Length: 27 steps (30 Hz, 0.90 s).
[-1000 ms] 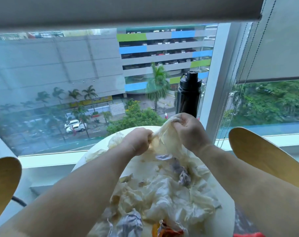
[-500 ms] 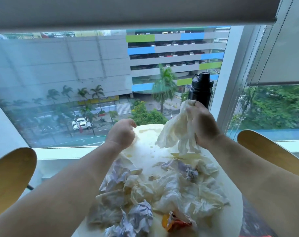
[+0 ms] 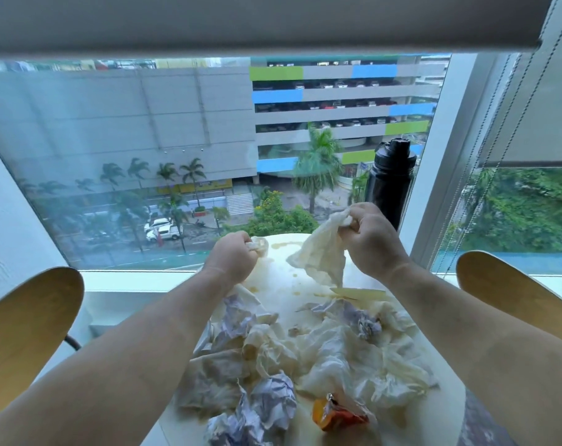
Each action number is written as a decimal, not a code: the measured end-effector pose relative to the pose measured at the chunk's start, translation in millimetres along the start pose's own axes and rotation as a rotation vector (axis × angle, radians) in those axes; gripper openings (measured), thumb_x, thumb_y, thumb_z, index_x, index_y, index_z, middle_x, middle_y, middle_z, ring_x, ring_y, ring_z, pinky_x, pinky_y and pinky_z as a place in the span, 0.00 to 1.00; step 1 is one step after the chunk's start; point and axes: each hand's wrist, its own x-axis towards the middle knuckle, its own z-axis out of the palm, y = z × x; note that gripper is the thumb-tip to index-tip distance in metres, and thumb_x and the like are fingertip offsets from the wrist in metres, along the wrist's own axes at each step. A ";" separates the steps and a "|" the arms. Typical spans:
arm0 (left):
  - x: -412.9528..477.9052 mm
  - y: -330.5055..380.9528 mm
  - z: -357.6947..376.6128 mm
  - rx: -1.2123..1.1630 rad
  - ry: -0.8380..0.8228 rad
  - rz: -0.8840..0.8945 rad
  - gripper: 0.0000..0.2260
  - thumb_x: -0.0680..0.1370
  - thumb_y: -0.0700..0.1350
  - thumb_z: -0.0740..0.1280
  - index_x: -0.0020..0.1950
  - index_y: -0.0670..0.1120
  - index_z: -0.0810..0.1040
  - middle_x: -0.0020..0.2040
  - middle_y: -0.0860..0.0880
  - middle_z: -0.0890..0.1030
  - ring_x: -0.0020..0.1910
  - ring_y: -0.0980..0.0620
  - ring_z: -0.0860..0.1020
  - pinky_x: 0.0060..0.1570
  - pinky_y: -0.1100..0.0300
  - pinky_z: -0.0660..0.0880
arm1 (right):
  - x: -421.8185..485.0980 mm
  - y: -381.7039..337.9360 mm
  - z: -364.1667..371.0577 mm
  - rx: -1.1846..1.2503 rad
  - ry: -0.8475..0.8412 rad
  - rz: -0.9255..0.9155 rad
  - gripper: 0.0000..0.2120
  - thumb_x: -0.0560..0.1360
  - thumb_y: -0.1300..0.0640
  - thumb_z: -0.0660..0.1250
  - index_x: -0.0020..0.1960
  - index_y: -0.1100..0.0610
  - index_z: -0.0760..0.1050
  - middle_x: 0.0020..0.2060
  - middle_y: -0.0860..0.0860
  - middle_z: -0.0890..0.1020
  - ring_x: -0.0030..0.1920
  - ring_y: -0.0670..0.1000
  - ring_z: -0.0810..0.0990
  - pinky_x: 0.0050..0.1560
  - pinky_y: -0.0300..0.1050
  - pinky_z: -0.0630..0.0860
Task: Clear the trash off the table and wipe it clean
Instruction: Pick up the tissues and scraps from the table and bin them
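A round white table (image 3: 283,272) stands against the window, its far part smeared with yellowish spots. Crumpled white and purple-tinted paper trash (image 3: 308,352) covers its near half, with an orange snack wrapper (image 3: 336,415) at the front. My right hand (image 3: 374,239) is raised over the far right of the table, shut on a stained white napkin (image 3: 321,255) that hangs down. My left hand (image 3: 233,259) is at the far left edge, closed around a small crumpled paper wad (image 3: 259,245).
A black bottle (image 3: 390,181) stands on the window sill behind my right hand. Two curved wooden chair backs flank the table, the left chair back (image 3: 29,329) and the right chair back (image 3: 511,291). Blind cords (image 3: 485,162) hang at the right window frame.
Both hands were together on one napkin. They have pulled apart: the right hand lifted the napkin up, the left hand moved left and now grips a small wad.
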 end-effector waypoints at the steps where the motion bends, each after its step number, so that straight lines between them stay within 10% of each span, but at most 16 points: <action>1: -0.7 0.6 -0.4 -0.075 0.028 0.008 0.02 0.78 0.42 0.65 0.46 0.46 0.77 0.40 0.48 0.80 0.42 0.46 0.76 0.39 0.54 0.71 | 0.2 -2.7 -0.8 0.084 0.004 0.068 0.10 0.82 0.54 0.62 0.50 0.57 0.80 0.49 0.54 0.82 0.49 0.56 0.80 0.55 0.56 0.80; 6: -8.8 10.4 -7.8 -0.493 0.089 0.011 0.07 0.76 0.42 0.73 0.42 0.46 0.76 0.36 0.49 0.78 0.34 0.51 0.73 0.32 0.61 0.71 | -5.4 -16.7 -3.9 0.635 -0.035 0.396 0.14 0.84 0.64 0.62 0.67 0.55 0.68 0.58 0.54 0.77 0.53 0.56 0.82 0.42 0.58 0.87; 15: -26.9 32.3 -22.1 -0.837 0.140 -0.028 0.11 0.80 0.32 0.59 0.45 0.47 0.71 0.40 0.46 0.72 0.41 0.46 0.71 0.40 0.53 0.73 | -12.1 -22.9 -3.0 0.960 -0.153 0.424 0.14 0.82 0.64 0.64 0.67 0.57 0.72 0.54 0.60 0.79 0.48 0.57 0.82 0.39 0.50 0.83; 19: -43.5 39.9 -33.3 -1.029 -0.018 -0.048 0.15 0.67 0.33 0.60 0.52 0.44 0.70 0.50 0.42 0.72 0.50 0.41 0.75 0.54 0.44 0.78 | -14.0 -21.4 -1.5 0.840 -0.249 0.281 0.30 0.66 0.70 0.75 0.66 0.59 0.74 0.54 0.60 0.83 0.52 0.60 0.86 0.45 0.50 0.84; 23: -63.7 38.4 -34.7 -0.938 -0.010 -0.079 0.10 0.82 0.32 0.54 0.60 0.40 0.69 0.59 0.36 0.77 0.59 0.38 0.80 0.62 0.44 0.81 | -25.2 -27.7 10.1 0.717 -0.179 0.221 0.15 0.74 0.75 0.64 0.53 0.61 0.83 0.44 0.63 0.85 0.45 0.65 0.86 0.49 0.64 0.85; 27: -87.5 20.8 -35.4 -0.966 0.056 -0.098 0.11 0.83 0.31 0.58 0.64 0.37 0.73 0.62 0.35 0.80 0.60 0.39 0.83 0.53 0.54 0.84 | -42.3 -45.2 19.7 0.856 -0.217 0.332 0.09 0.82 0.65 0.66 0.54 0.55 0.83 0.47 0.56 0.86 0.45 0.57 0.86 0.40 0.53 0.85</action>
